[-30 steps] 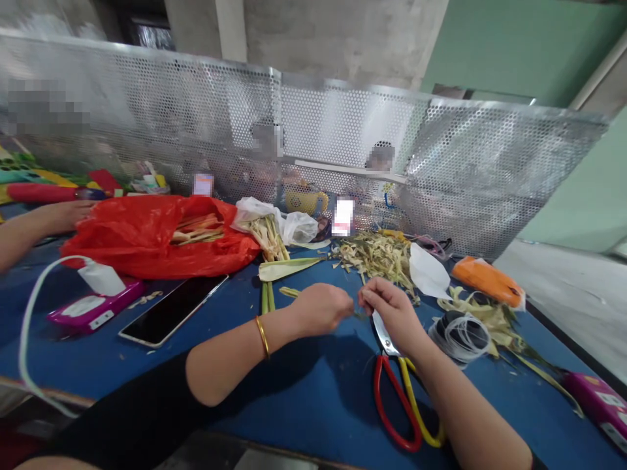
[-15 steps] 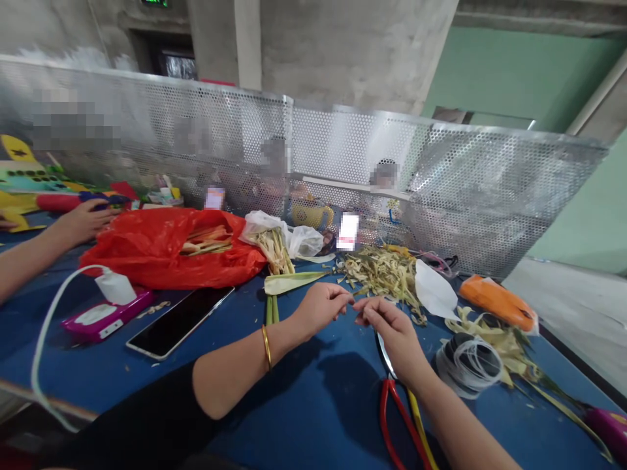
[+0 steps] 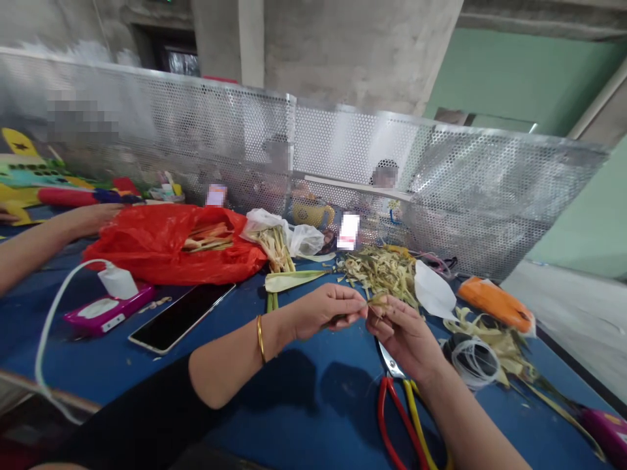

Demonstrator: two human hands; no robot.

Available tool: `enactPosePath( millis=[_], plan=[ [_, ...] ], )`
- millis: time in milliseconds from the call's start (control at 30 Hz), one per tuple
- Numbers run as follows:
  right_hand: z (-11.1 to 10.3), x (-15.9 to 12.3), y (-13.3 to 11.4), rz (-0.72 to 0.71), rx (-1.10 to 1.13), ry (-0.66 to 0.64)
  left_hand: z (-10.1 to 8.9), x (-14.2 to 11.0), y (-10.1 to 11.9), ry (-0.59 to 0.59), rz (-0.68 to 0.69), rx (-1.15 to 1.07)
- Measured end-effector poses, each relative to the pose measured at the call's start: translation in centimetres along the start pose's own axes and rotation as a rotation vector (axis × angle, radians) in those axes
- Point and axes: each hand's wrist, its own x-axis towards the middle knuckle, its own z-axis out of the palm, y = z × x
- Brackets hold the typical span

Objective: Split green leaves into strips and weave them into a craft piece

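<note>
Above the blue table [image 3: 321, 408], my left hand [image 3: 333, 308], with a gold bangle [image 3: 261, 339] on its wrist, closes thumb against fingers. Facing it, my right hand [image 3: 406, 339] pinches a small yellow-green piece of husk or leaf [image 3: 378, 301]. The left fingertips meet this piece at its left end; most of it is hidden by the fingers. Beneath my right hand lie scissors [image 3: 392, 405] with one red and one yellow handle, blades partly covered. A pale green husk strip [image 3: 296, 281] lies beyond my left wrist.
Dry husk scraps [image 3: 385, 267] lie behind my hands, beside a white sheet [image 3: 434, 290]. A clear-line spool [image 3: 473, 361] sits right. To the left are a phone [image 3: 183, 316], a purple power strip [image 3: 110, 310], a red bag [image 3: 147, 245] and another person's arm [image 3: 59, 235]. A perforated metal screen [image 3: 353, 143] stands behind.
My hands have come together, and the husk piece now shows between them. My right hand has turned, showing more of its fingers. At left, the other person's hand moved over beside the red bag.
</note>
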Motion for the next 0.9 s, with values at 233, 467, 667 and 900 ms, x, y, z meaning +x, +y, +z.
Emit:
enactPosePath(
  millis=[233, 467, 667, 900],
  plan=[
    [0.2, 0.2, 1.5, -0.317, -0.557, 0.116, 0.7, 1.1, -1.7, 0.320, -0.112, -0.099],
    [1.0, -0.2, 2.0, -0.392, -0.732, -0.042, 0.8, 1.1, -2.7, 0.329, -0.062, 0.072],
    [1.0, -0.2, 1.6, -0.322, -0.684, -0.093, 1.1, 1.2, -2.9, 0.304, -0.150, -0.028],
    [0.1, 0.3, 1.9, -0.337, -0.567, 0.060, 0.7, 1.5, -2.4, 0.301, -0.289, -0.276]
  ],
)
